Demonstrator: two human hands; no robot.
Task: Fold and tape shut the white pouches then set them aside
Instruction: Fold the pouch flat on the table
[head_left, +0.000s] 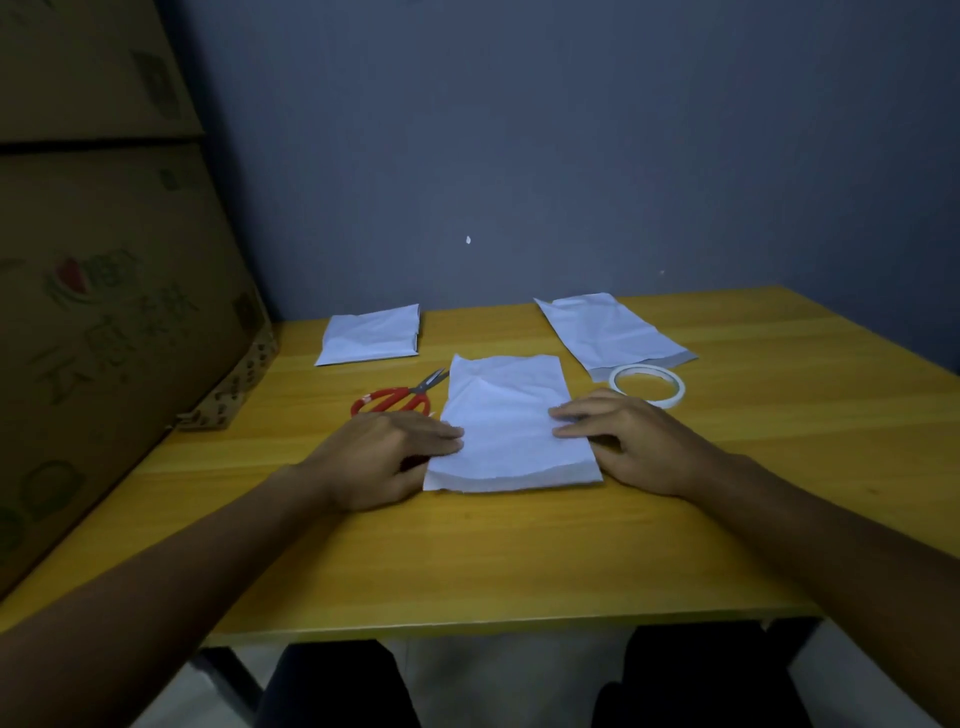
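Note:
A white pouch (506, 421) lies flat in the middle of the yellow wooden table (519, 545). My left hand (384, 457) rests on its left edge with straight fingers laid over the paper. My right hand (618, 436) presses its right edge, fingers flat and pointing left. A shorter, folded white pouch (371, 335) lies at the back left. Another flat, unfolded white pouch (608, 330) lies at the back right. A roll of white tape (647, 384) sits just beyond my right hand. Red-handled scissors (397, 399) lie left of the middle pouch.
Large cardboard boxes (104, 312) are stacked along the table's left side. A dark blue-grey wall (571, 156) stands behind the table. The table's near edge runs above my knees (332, 686).

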